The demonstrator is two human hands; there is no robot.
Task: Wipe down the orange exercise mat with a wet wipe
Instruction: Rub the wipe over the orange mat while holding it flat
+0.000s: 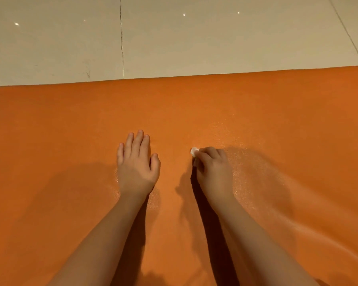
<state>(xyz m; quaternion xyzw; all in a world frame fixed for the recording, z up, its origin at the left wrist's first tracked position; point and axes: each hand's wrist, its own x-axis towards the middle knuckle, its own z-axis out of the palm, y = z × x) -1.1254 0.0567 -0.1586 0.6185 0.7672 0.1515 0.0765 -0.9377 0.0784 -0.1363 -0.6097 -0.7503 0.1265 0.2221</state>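
Observation:
The orange exercise mat (pixel 60 131) fills the lower two thirds of the head view. My left hand (pixel 137 164) lies flat on it near the middle, palm down with straight fingers. A little to its right, my right hand (pixel 212 168) has its fingers curled round a small bunched white wet wipe (pixel 194 151) and holds it down on the mat. Only a small white end of the wipe shows past my fingers. The mat right of that hand has a faint damp sheen.
Beyond the mat's far edge lies a pale glossy tiled floor (pixel 174 38) with a dark grout line (pixel 122 38) running away from me. Both my forearms cast shadows on the mat.

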